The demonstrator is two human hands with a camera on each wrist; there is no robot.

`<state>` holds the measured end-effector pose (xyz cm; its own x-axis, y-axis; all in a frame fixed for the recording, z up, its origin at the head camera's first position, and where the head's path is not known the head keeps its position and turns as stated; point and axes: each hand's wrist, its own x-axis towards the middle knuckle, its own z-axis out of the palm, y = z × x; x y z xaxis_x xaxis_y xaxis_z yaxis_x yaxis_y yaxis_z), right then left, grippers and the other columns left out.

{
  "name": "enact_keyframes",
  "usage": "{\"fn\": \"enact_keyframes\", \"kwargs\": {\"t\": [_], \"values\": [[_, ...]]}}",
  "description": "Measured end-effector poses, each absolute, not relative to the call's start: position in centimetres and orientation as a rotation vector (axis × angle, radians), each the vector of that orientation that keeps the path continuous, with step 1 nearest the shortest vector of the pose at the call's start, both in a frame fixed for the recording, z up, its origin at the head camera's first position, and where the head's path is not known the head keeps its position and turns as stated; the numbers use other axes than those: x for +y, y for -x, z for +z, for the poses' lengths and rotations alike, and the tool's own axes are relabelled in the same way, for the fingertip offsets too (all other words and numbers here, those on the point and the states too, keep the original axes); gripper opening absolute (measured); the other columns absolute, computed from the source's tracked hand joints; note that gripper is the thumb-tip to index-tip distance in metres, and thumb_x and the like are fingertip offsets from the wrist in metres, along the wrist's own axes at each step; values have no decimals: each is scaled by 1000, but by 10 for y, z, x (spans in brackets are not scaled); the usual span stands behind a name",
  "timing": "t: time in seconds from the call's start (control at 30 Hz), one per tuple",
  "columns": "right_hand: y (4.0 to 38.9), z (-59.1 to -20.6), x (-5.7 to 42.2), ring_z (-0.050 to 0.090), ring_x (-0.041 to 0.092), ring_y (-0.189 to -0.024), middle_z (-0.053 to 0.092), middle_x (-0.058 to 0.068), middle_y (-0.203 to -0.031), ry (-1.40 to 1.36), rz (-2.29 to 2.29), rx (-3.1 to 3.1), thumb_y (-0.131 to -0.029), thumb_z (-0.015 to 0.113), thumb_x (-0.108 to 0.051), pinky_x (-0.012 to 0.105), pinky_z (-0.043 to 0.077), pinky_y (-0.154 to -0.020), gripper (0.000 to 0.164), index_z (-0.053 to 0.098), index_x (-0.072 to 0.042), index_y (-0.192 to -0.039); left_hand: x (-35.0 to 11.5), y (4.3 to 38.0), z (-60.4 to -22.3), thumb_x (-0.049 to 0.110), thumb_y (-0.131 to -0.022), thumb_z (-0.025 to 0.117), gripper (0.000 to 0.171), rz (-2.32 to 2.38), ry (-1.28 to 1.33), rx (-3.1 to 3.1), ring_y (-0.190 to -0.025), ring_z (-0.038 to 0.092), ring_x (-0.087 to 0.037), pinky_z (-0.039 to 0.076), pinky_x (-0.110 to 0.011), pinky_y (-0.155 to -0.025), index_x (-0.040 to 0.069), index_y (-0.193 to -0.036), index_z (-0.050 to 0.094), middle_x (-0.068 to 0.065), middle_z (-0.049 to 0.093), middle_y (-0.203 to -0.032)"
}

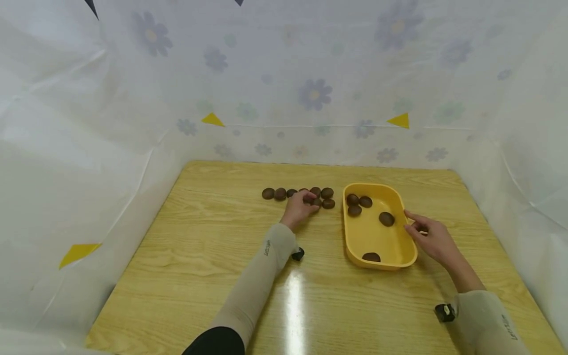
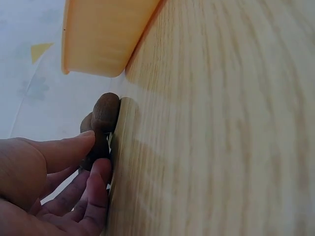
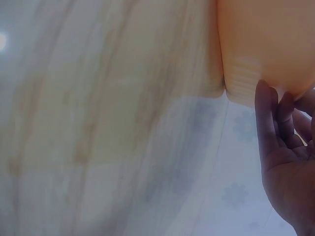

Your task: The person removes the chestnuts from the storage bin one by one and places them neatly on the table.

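Note:
Several smooth, dark brown, oval pebble-like pieces lie near the table's far side, among them a piece (image 1: 268,193) at the left end of a row. My left hand (image 1: 298,211) is at the row's right part, its thumb and a finger pinching one brown piece (image 2: 100,146). Another brown piece (image 2: 106,113) sits just beyond those fingertips. To the right stands a yellow plastic tray (image 1: 376,264) holding several such pieces, including one brown piece (image 1: 386,219) near its right wall. My right hand (image 1: 432,239) touches that wall from outside with relaxed fingers.
Everything stands on a wood-grain table (image 1: 199,256). A white flowered sheet (image 1: 284,88) hangs behind the table and along both sides, with yellow triangles on it, such as the yellow triangle (image 1: 213,120) at the back left.

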<state>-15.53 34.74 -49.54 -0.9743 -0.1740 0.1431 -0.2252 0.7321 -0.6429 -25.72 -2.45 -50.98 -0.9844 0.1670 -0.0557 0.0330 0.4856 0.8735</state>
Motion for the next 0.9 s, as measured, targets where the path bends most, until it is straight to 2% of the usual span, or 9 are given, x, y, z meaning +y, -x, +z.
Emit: {"fn": "enact_keyframes", "kwargs": {"t": [0.4,0.67,0.77,0.83,0.9], "values": [[156,-494,347,52,2,-71,69,12,-90,-323,1071,-2853,-109,58,-25,26,39,-51,50,51,2,-150,-26,258,-510,7,-91,80,29,1520,-169,2630,-110,67,-27,55,-41,-99,8,-119,72,-11,71,-120],[155,-496,348,55,-1,-74,69,12,-91,-326,1064,-2855,-109,57,-25,26,41,-53,50,51,1,-150,-16,248,-489,21,-98,75,30,1677,-268,2526,-109,66,-22,57,-35,-92,8,-124,70,-7,70,-120],[155,-497,349,55,-1,-73,69,12,-91,-326,1066,-2849,-109,57,-25,26,40,-53,50,51,1,-150,-2,243,-479,21,-101,71,28,1740,-363,2437,-106,68,-28,59,-42,-90,9,-126,69,-6,70,-118],[155,-497,349,55,0,-73,69,12,-90,-328,1071,-2848,-109,57,-25,26,40,-52,50,51,2,-150,10,239,-474,19,-102,69,30,1775,-419,2337,-108,68,-35,59,-49,-92,7,-130,67,-8,69,-120],[155,-497,349,55,1,-73,69,12,-90,-330,1081,-2848,-109,57,-25,27,40,-51,50,51,1,-150,23,236,-471,18,-104,66,32,1793,-471,2228,-109,68,-41,59,-51,-93,5,-133,65,-10,67,-121]]}}
